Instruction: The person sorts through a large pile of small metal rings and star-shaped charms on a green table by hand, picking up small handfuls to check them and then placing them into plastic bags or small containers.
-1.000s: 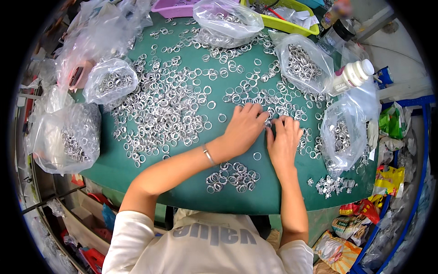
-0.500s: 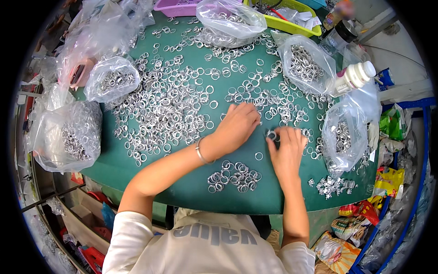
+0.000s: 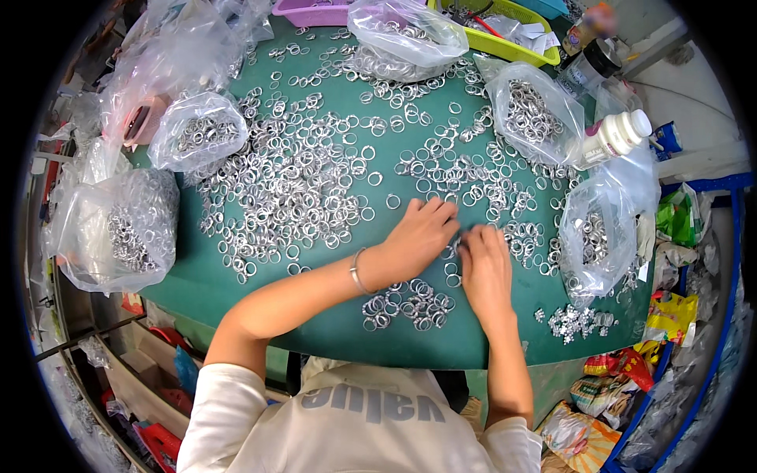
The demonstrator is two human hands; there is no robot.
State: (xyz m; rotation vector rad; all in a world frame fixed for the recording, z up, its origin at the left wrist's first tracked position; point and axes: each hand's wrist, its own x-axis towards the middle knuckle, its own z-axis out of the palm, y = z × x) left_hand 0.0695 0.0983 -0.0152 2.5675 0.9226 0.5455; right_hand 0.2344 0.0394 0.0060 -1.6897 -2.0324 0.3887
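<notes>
My left hand (image 3: 419, 236), a bangle on its wrist, hovers low over the middle of the green table (image 3: 331, 311) with its fingers curled together. Close to its right is my right hand (image 3: 486, 272), fingers bent down and slightly blurred. Whatever either hand pinches is hidden or too small to make out. Between the hands lie a few silver rings (image 3: 452, 280). Just below my left hand sits a small pile of rings (image 3: 410, 304). A broad heap of rings (image 3: 292, 177) spreads to the left, and more loose rings (image 3: 461, 173) lie beyond my fingers.
Clear plastic bags of rings stand at the left (image 3: 118, 229), far left (image 3: 201, 130), back (image 3: 406, 43) and right (image 3: 595, 236). A white bottle (image 3: 617, 136) leans at the right. Tiny silver pieces (image 3: 579, 322) lie near the front right edge. Purple and yellow-green baskets (image 3: 505, 47) line the back.
My right hand has moved left and slightly down, closer to my left hand; the ring seen at its fingers is no longer distinct. My left hand has shifted slightly right and nearer.
</notes>
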